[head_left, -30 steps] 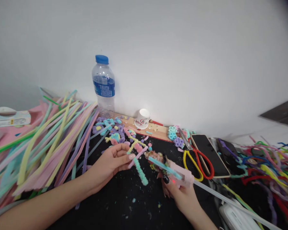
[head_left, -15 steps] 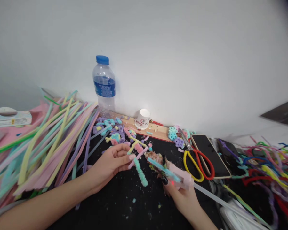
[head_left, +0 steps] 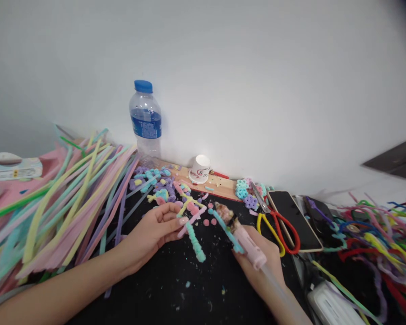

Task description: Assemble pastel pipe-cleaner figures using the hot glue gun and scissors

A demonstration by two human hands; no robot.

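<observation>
Over black tabletop (head_left: 149, 289), left hand (head_left: 163, 225) is pinching mint fuzzy stick (head_left: 196, 243), right hand (head_left: 266, 252) swinging its gripped pink plastic gun (head_left: 248, 246) clear

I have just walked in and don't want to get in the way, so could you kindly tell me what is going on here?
A person's left hand pinches a fuzzy mint coiled piece over the black work surface. The right hand holds what looks like a pink glue gun, with a light-blue fuzzy strip alongside it. The gun's tip is apart from the mint piece. Scissors and a phone lie to the right.
</observation>
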